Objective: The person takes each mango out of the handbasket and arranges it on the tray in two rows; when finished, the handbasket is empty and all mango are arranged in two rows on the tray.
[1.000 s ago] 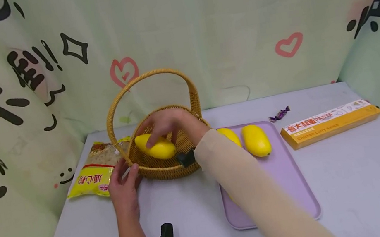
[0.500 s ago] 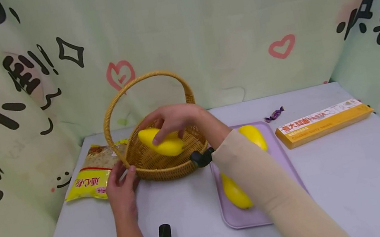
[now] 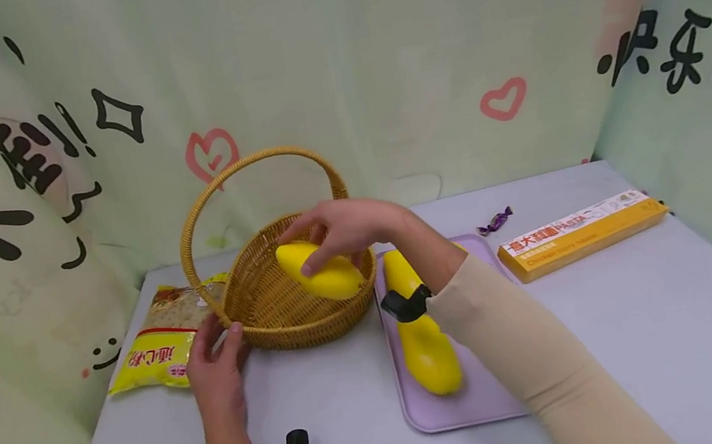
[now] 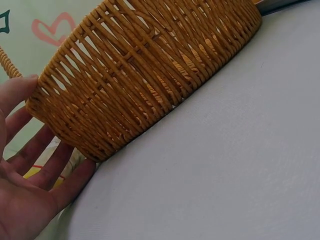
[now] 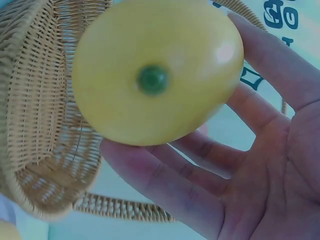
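In the head view my right hand (image 3: 357, 226) grips a yellow mango (image 3: 326, 278) above the wicker basket (image 3: 311, 332). The right wrist view shows the mango (image 5: 165, 75) between thumb and fingers, its green stem spot facing the camera. My left hand (image 3: 217, 363) holds the basket's left side near the handle base. In the left wrist view the thumb of the left hand (image 4: 30, 185) lies at the rim, with the fingers along the outer wall. On the purple tray (image 3: 424, 415) lie yellow mangoes (image 3: 432, 362), partly hidden by the right wrist.
A yellow pasta bag (image 3: 154, 350) lies left of the basket, partly behind the left hand. A wrapped candy (image 3: 496, 221) and a long orange-and-white pasta box (image 3: 581, 235) lie right of and behind the tray. Printed curtains surround the white table (image 3: 634, 364).
My right hand has lifted the mango from inside the basket and moved it right, toward the basket's right rim. The left hand keeps its hold on the basket. The head view has shifted slightly right.
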Demonstrator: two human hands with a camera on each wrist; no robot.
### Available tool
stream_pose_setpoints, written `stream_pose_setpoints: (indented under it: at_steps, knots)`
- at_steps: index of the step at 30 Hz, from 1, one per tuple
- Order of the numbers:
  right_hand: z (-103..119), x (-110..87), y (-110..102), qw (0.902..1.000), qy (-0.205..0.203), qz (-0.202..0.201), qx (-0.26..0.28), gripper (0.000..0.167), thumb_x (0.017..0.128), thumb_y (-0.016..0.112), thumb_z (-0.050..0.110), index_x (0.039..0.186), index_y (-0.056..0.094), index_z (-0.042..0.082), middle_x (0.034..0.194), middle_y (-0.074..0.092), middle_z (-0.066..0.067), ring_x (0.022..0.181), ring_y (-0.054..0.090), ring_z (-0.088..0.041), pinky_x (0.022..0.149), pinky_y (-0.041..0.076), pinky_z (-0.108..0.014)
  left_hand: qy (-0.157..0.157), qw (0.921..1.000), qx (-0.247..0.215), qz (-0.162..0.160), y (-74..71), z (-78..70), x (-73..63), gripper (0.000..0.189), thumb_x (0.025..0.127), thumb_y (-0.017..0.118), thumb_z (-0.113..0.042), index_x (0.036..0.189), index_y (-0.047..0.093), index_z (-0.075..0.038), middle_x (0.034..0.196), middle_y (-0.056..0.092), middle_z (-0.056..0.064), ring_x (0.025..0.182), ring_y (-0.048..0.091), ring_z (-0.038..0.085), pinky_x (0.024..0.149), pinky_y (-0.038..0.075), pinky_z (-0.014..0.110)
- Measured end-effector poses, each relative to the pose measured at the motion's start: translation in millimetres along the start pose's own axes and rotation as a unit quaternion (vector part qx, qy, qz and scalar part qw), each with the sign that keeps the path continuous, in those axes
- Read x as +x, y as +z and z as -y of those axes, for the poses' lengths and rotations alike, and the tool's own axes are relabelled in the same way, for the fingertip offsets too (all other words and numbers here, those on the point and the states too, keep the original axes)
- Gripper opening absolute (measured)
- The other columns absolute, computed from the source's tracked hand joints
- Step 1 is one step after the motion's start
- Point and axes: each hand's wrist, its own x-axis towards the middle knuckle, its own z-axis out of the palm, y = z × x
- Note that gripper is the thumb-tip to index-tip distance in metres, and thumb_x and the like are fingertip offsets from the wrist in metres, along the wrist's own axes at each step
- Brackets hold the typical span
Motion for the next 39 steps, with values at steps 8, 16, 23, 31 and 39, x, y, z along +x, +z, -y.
stream_pose_setpoints:
  at_steps: [8,16,23,31,39]
  knots:
    - [-7,-29.4,-1,0.9994,0.003,-0.033,0.014,0.058,0.093,0.078,0.035,0.147,0.056,0.035,0.13,0.061,-0.007,0.096,0.066,-0.023,0.069,0.061,-0.035,-0.002,1.0,0.001,0.0,0.5,1.7,0.1,0.06,0.098,0.071,-0.034,0.154,0.048,-0.035,0.158,0.046,0.0,0.139,0.052,0.02,0.112,0.051,0.036]
    - [-10,-55.5,2,0.9944,-0.001,-0.104,0.019,0.06,0.093,0.077,0.039,0.148,0.056,0.034,0.134,0.059,-0.006,0.105,0.065,-0.025,0.077,0.063,-0.041,-0.006,0.9999,-0.009,0.001,0.1,1.8,-0.6,0.059,0.098,0.071,-0.034,0.153,0.049,-0.035,0.158,0.046,0.0,0.137,0.052,0.018,0.11,0.052,0.033]
    - [-13,-81.0,5,0.9884,-0.001,-0.15,0.024,0.063,0.092,0.078,0.039,0.149,0.054,0.032,0.137,0.058,-0.008,0.103,0.067,-0.026,0.074,0.063,-0.036,-0.013,0.9999,-0.002,0.0,1.0,0.3,-0.9,0.059,0.099,0.07,-0.034,0.154,0.048,-0.036,0.158,0.046,-0.001,0.137,0.052,0.017,0.112,0.051,0.034]
    - [-23,-105.5,11,0.9847,0.023,-0.173,0.001,0.063,0.092,0.077,0.041,0.15,0.054,0.033,0.132,0.062,-0.007,0.095,0.067,-0.025,0.075,0.059,-0.034,-0.008,1.0,-0.002,0.0,1.9,1.3,0.7,0.058,0.099,0.071,-0.034,0.153,0.049,-0.036,0.157,0.046,0.0,0.137,0.052,0.018,0.112,0.051,0.036]
    - [-43,-123.9,25,0.9801,0.064,-0.185,-0.029,0.063,0.091,0.077,0.042,0.15,0.054,0.034,0.136,0.062,-0.006,0.11,0.063,-0.026,0.075,0.059,-0.031,-0.014,0.9999,-0.009,-0.001,1.2,0.4,-1.0,0.057,0.099,0.071,-0.033,0.152,0.05,-0.036,0.156,0.046,0.0,0.136,0.053,0.017,0.109,0.052,0.03]
